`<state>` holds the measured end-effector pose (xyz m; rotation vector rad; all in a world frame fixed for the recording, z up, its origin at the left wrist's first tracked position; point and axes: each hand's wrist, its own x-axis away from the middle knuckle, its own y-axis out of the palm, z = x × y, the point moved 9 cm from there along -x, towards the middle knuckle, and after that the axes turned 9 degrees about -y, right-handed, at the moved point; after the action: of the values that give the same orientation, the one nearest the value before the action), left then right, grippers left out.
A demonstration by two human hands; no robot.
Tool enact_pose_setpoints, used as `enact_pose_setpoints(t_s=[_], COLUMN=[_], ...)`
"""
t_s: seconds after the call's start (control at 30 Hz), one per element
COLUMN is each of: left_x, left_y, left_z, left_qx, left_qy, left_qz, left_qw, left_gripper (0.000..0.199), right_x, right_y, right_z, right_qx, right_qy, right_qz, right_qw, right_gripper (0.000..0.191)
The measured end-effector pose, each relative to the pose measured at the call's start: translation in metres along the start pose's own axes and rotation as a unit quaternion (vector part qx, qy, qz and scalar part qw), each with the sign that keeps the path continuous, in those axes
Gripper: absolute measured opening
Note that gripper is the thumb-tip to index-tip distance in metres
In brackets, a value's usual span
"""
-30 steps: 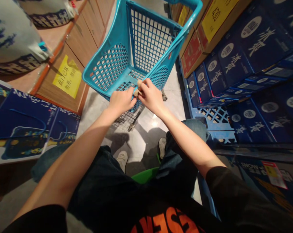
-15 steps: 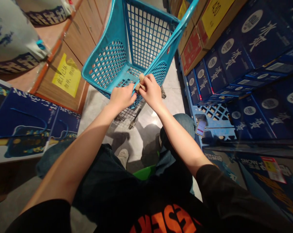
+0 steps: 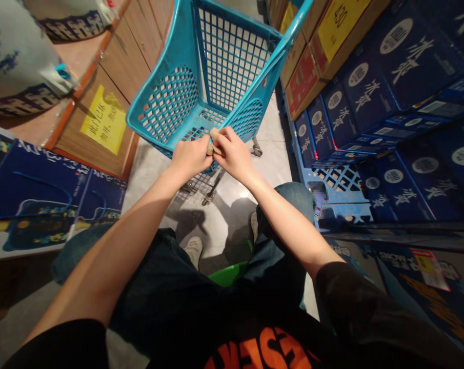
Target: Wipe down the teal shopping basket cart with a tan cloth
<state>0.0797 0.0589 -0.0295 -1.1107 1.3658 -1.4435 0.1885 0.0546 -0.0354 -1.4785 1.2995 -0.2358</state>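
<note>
The left hand (image 3: 191, 159) and right hand (image 3: 234, 155) meet at the near rim of a blue plastic shopping basket (image 3: 166, 105) — fingers curled closely, both holding a small tan lump (image 3: 214, 143), partly hidden, between them.

Stacked navy cartons (image 3: 404, 61) on a blue plastic pallet (image 3: 343, 179), right of frame; yellow "430" label (image 3: 337, 25) on a brown carton, upper right; yellow notice (image 3: 103, 120) on a wooden cabinet (image 3: 126, 59), upper left; printed sack (image 3: 20, 56), far upper left; tile floor (image 3: 270, 128), centre.

Basket (image 3: 166, 105) interior open, blue cartons (image 3: 339, 115) walling right
</note>
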Motion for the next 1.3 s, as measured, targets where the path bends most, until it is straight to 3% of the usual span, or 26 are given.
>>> enact_pose_setpoints(t_s=[0.23, 0.43, 0.63, 0.7, 0.8, 0.87, 1.07, 1.13, 1.3], left_x=[0.003, 0.003, 0.003, 0.003, 0.003, 0.004, 0.006, 0.006, 0.007], left_y=[-0.003, -0.001, -0.002, -0.001, 0.001, 0.0, 0.0, 0.0, 0.001], left_z=[0.002, 0.001, 0.004, 0.003, 0.003, 0.004, 0.006, 0.006, 0.005], left_qx=[0.003, -0.005, -0.012, -0.015, -0.015, -0.014, -0.01, -0.008, -0.01], left_qy=[0.009, 0.007, 0.019, 0.019, 0.024, 0.027, 0.026, 0.025, 0.029], left_qz=[0.013, 0.0, 0.011, 0.008, -0.002, -0.005, -0.002, -0.001, -0.013], left_qw=[1.0, 1.0, 1.0, 1.0, 1.0, 1.0, 1.0, 1.0, 0.999], left_gripper=[0.047, 0.044, 0.045, 0.044, 0.043, 0.043, 0.044, 0.044, 0.043], right_x=[-0.007, -0.001, -0.009, -0.005, 0.002, 0.002, -0.005, -0.001, 0.009], right_y=[-0.021, -0.005, -0.022, -0.019, -0.009, -0.009, -0.027, -0.023, -0.005], right_z=[0.033, 0.002, 0.043, 0.036, 0.015, 0.013, 0.064, 0.053, -0.003], right_qx=[-0.017, 0.0, -0.022, -0.042, -0.065, -0.078, -0.101, -0.084, -0.04], right_qy=[0.049, -0.017, 0.031, 0.026, 0.001, -0.003, 0.1, 0.099, 0.002], right_qz=[0.081, -0.009, 0.085, 0.1, 0.069, 0.058, 0.153, 0.146, 0.005], right_qw=[0.995, 1.0, 0.996, 0.994, 0.995, 0.995, 0.978, 0.981, 0.999], right_gripper=[0.023, 0.011, 0.012, 0.01, 0.012, 0.014, 0.007, 0.006, 0.012])
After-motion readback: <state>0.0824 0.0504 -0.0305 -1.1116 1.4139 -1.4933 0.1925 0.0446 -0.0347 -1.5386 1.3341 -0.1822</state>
